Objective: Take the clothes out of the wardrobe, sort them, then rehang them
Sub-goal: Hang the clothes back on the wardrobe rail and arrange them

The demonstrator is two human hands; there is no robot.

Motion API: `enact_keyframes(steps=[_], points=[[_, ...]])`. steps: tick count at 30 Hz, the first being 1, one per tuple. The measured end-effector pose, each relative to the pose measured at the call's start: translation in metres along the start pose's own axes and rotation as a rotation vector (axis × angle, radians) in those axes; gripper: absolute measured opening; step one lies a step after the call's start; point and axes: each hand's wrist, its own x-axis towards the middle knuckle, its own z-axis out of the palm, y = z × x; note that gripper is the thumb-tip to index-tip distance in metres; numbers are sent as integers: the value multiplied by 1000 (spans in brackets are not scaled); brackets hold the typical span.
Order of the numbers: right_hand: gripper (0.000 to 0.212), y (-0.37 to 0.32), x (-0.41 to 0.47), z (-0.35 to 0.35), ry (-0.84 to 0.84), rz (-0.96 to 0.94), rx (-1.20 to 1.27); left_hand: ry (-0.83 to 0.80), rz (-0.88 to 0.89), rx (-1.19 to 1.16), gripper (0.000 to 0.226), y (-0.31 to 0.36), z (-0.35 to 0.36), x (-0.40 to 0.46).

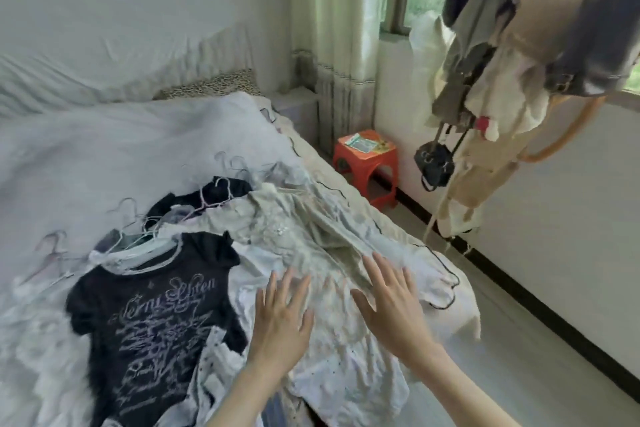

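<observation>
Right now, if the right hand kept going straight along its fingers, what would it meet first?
Probably the pale crumpled garment heaped on the bed. The right hand is open, fingers pointing up and left over it; whether it already touches the cloth is unclear.

Both hands (282, 317) bare, forearms bare, no sleeves, rings or watch visible.

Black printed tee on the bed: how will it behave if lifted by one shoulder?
Likely floppy: the black printed tee lies flat and follows the bedding's wrinkles. Probably light, since the fabric looks thin. It seems to be on a hanger, so that may come up too, or slip out.
</observation>
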Motion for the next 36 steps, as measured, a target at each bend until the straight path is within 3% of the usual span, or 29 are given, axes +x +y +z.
enact_keyframes(steps=[4,7,11,15,18,21,24,31,36], points=[[71,-40,41,31,-92,-150,2,44,-155,-25,71,-53,-5,-3],[77,-60,70,55,-170,-284,32,52,-252,-57,55,-86,3,0],[84,-81,119,88,-242,-362,48,57,-393,-66,65,-126,13,13],[95,-107,164,115,-326,-446,53,-28,-532,-45,58,-161,12,24],[102,-132,193,138,-383,-501,19,11,-584,-54,76,-190,13,25],[88,-161,216,161,-449,-534,2,-34,-650,-42,67,-227,21,20],[60,-193,242,188,-508,-547,-12,-74,-712,-41,51,-267,23,21],[52,-270,306,269,-559,-440,-40,-187,-719,-97,51,-383,46,54],[48,-311,352,325,-638,-349,-69,-208,-633,-69,52,-442,66,88]])
